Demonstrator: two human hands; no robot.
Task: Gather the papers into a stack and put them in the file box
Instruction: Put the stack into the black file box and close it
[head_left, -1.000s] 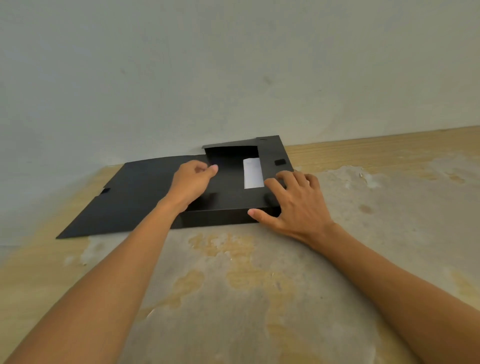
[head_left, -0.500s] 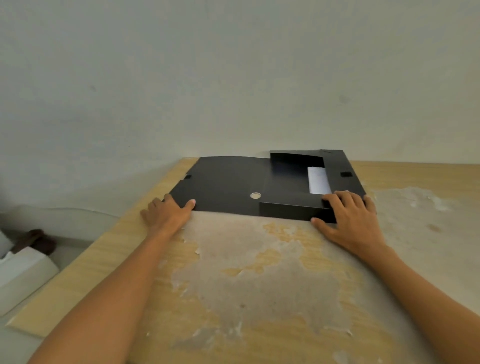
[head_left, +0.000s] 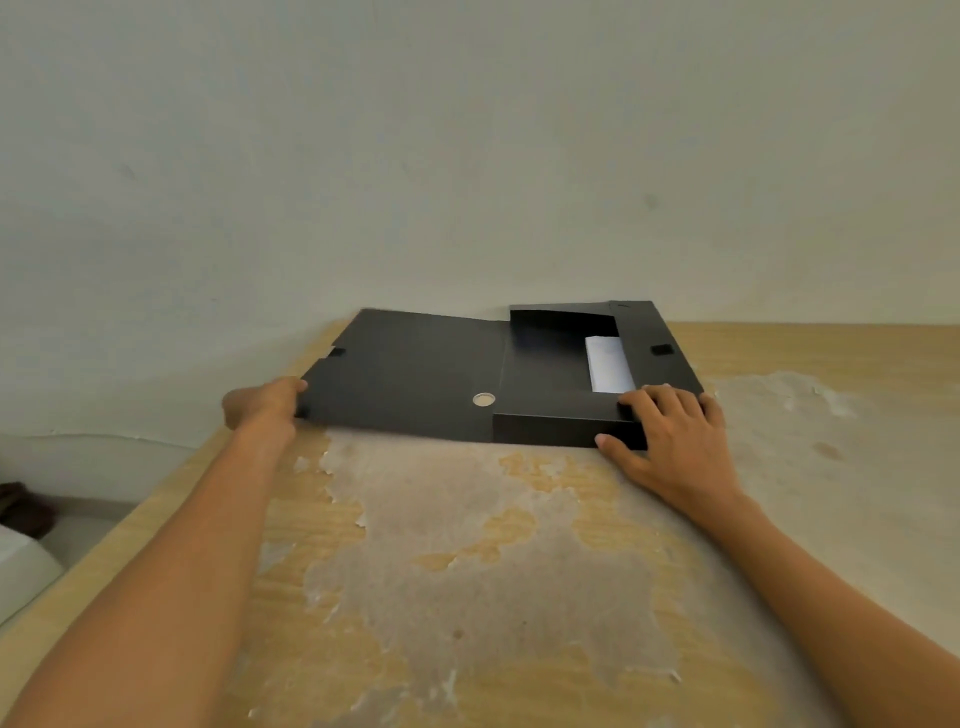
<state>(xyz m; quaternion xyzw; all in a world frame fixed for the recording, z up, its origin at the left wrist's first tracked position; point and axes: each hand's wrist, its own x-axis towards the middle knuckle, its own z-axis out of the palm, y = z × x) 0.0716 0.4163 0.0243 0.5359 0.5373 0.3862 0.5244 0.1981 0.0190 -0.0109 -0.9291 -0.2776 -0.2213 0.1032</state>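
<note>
**Both hands on the open file box**

I'm looking down at the black file box (head_left: 550, 410), lying open at the far edge of the table (head_left: 467, 545), right up against the pale wall (head_left: 467, 156). Its lid flap (head_left: 405, 374) is spread flat to the left, with a small round metal eyelet (head_left: 483, 399) showing near the hinge line.

The papers (head_left: 609, 365) are inside the tray part on the right. I can see only a white strip of them, tucked along the right inner wall; the rest is hidden by the box's own front flap.

My left hand (head_left: 265, 405) is at the near-left corner of the lid flap, fingers curled over its edge. It looks like a light grip on that corner, though the fingertips are hidden under the flap, so I can't tell how firmly it closes.

My right hand (head_left: 670, 441) lies spread on the near-right corner of the tray, fingers flat on top, thumb against the front wall. No closed grip there: open palm, pressing.

The tabletop is worn, its wood veneer peeled off in big grey patches between my arms.
</note>
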